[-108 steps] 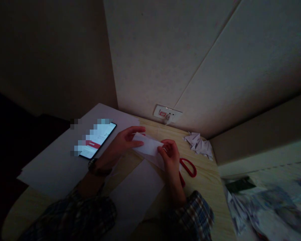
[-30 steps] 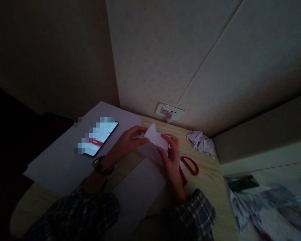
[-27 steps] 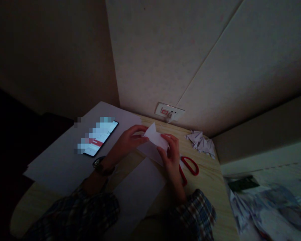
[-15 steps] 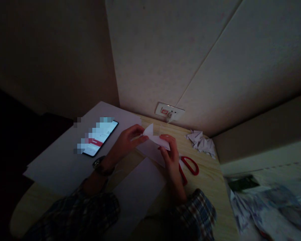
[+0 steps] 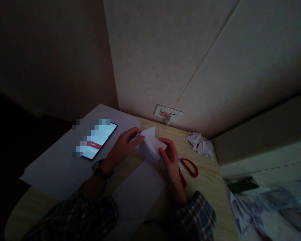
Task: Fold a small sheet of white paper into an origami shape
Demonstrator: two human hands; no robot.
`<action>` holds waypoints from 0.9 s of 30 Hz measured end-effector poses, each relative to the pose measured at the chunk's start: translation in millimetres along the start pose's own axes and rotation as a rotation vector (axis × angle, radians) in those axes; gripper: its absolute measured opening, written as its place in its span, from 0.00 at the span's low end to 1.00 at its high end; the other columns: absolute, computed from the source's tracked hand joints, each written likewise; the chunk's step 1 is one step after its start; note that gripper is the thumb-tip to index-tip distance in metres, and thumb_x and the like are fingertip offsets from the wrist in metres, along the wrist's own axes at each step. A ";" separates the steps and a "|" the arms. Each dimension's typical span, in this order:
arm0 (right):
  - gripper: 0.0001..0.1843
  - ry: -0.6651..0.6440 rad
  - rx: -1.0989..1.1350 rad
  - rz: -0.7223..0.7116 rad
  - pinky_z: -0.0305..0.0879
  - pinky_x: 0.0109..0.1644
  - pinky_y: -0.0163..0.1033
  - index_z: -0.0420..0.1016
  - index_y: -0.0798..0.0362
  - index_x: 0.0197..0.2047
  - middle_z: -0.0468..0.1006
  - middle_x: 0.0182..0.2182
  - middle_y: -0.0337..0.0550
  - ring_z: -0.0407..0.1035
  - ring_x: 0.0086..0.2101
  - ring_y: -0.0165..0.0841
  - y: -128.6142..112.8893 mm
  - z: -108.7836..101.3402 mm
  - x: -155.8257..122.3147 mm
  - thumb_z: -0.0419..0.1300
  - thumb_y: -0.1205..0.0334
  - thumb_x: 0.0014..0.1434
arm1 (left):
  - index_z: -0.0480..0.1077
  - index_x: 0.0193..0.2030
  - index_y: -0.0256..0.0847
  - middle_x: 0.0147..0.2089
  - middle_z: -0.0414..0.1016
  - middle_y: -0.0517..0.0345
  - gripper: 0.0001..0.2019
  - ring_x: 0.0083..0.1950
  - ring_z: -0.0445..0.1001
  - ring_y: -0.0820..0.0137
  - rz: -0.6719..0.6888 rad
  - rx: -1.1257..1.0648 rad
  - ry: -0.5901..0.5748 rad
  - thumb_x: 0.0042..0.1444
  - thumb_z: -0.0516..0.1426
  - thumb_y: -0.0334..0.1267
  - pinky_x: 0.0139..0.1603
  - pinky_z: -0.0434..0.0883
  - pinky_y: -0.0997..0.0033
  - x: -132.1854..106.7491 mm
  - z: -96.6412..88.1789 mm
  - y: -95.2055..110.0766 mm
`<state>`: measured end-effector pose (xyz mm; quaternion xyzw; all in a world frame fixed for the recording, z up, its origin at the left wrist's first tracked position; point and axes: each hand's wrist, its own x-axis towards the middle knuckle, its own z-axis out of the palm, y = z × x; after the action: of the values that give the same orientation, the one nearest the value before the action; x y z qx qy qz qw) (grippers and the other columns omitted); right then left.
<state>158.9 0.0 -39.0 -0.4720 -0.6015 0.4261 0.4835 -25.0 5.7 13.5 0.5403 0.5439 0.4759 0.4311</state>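
A folded piece of white paper (image 5: pixel 152 145) is held up between both hands above the table. My left hand (image 5: pixel 126 144) pinches its left side with thumb and fingers. On the other side, my right hand (image 5: pixel 169 154) grips the right part, thumb in front and fingers behind. Flat white sheets (image 5: pixel 137 190) lie on the table below the hands. Red-handled scissors (image 5: pixel 190 168) rest just right of my right hand, their blades partly hidden by it. Folded white paper pieces (image 5: pixel 200 145) are heaped near the table's back right corner.
A lit phone (image 5: pixel 97 140) lies on a stack of large white paper (image 5: pixel 52 167) at the left of the wooden table (image 5: pixel 205 187). Behind it is a wall with a socket (image 5: pixel 168 113) and a plug. More folded paper (image 5: pixel 244 214) lies below at the right.
The folded paper has been turned and spread, so a broader face now shows between my hands. My hands keep hold of it in nearly the same place.
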 end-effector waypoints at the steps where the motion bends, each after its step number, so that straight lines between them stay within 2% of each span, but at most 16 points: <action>1: 0.15 0.001 -0.004 0.003 0.66 0.43 0.41 0.70 0.46 0.50 0.74 0.42 0.41 0.68 0.39 0.36 0.4 0.3 0.6 0.58 0.54 0.60 | 0.66 0.29 0.41 0.29 0.67 0.64 0.10 0.33 0.68 0.70 -0.006 0.002 0.003 0.51 0.58 0.45 0.35 0.66 0.73 0.3 -0.2 -0.6; 3: 0.16 0.005 0.009 0.001 0.66 0.41 0.39 0.70 0.46 0.51 0.74 0.43 0.41 0.68 0.38 0.35 -0.2 1.0 1.8 0.60 0.55 0.59 | 0.66 0.30 0.40 0.29 0.68 0.64 0.10 0.33 0.68 0.70 -0.022 -0.008 -0.001 0.51 0.58 0.45 0.34 0.66 0.74 0.8 -0.3 -2.3; 8: 0.15 0.052 0.074 -0.092 0.67 0.51 0.43 0.74 0.46 0.49 0.73 0.53 0.44 0.67 0.53 0.39 -5.3 1.1 3.6 0.62 0.57 0.58 | 0.67 0.34 0.40 0.29 0.72 0.63 0.14 0.32 0.71 0.70 -0.082 -0.062 -0.020 0.49 0.60 0.48 0.32 0.66 0.74 1.7 0.1 -7.7; 13: 0.14 0.012 0.035 -0.116 0.63 0.58 0.47 0.77 0.44 0.50 0.74 0.56 0.44 0.66 0.57 0.40 -6.1 -1.4 3.7 0.59 0.57 0.61 | 0.69 0.35 0.39 0.29 0.74 0.62 0.14 0.31 0.73 0.69 -0.100 -0.083 -0.008 0.48 0.60 0.48 0.30 0.66 0.74 2.7 0.6 -12.3; 18: 0.13 0.039 -0.005 -0.159 0.62 0.58 0.48 0.79 0.45 0.48 0.78 0.50 0.44 0.69 0.53 0.38 -3.5 -1.6 4.3 0.56 0.59 0.64 | 0.69 0.36 0.39 0.29 0.75 0.62 0.13 0.31 0.74 0.69 -0.109 -0.107 0.022 0.48 0.60 0.46 0.30 0.66 0.75 2.9 0.8 -15.1; 21: 0.13 0.033 0.012 -0.107 0.64 0.54 0.45 0.78 0.45 0.48 0.79 0.47 0.43 0.71 0.48 0.37 -3.0 -0.1 3.3 0.56 0.61 0.63 | 0.69 0.36 0.39 0.29 0.76 0.62 0.13 0.30 0.74 0.69 -0.118 -0.109 0.019 0.48 0.60 0.46 0.29 0.66 0.75 2.4 0.8 -14.2; 24: 0.14 0.016 0.012 -0.039 0.65 0.49 0.42 0.77 0.46 0.50 0.78 0.48 0.42 0.71 0.46 0.38 -3.1 0.7 2.0 0.57 0.61 0.62 | 0.69 0.37 0.39 0.29 0.77 0.62 0.14 0.29 0.75 0.69 -0.129 -0.118 0.010 0.48 0.61 0.45 0.28 0.66 0.75 1.8 1.0 -12.5; 27: 0.15 0.016 0.016 -0.008 0.64 0.50 0.43 0.75 0.45 0.51 0.77 0.48 0.42 0.69 0.47 0.38 -2.8 0.9 1.5 0.60 0.60 0.60 | 0.68 0.42 0.40 0.29 0.78 0.61 0.16 0.30 0.76 0.68 -0.139 -0.145 -0.011 0.48 0.61 0.44 0.27 0.67 0.75 1.4 1.5 -11.8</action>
<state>157.4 0.9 -36.1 -0.4693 -0.5962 0.4253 0.4934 -25.7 7.6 1.8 0.4712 0.5418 0.4798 0.5042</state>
